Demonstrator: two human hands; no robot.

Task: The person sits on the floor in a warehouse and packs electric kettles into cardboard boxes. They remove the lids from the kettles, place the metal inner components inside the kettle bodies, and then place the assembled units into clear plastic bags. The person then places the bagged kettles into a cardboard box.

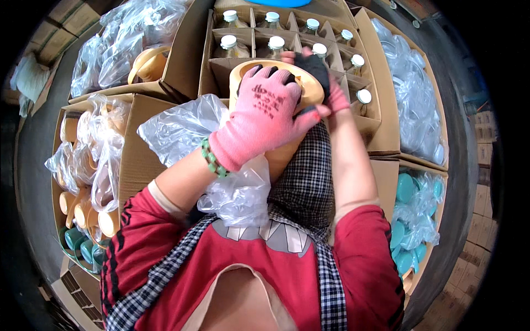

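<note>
A pale yellow plastic jug-like vessel [243,70] stands in front of my body, its round rim upward. My left hand [265,105], in a pink glove with black fingertips, lies over its top with fingers bent across the rim. On the far right side my right hand [337,98], in a pink and black glove, wraps around the rim; its fingertips show behind. Much of the vessel is covered by my left hand. A crumpled clear plastic bag [179,129] hangs about the vessel's left and lower side, under my left wrist.
Ahead is a divided cardboard box [207,83] with several white-capped clear bottles [276,44]. Boxes at left hold bagged yellow pieces [149,66] and teal ones [77,237]. At right are bagged clear pieces [408,94] and teal pieces [406,187]. A blue rim [281,2] shows at the top.
</note>
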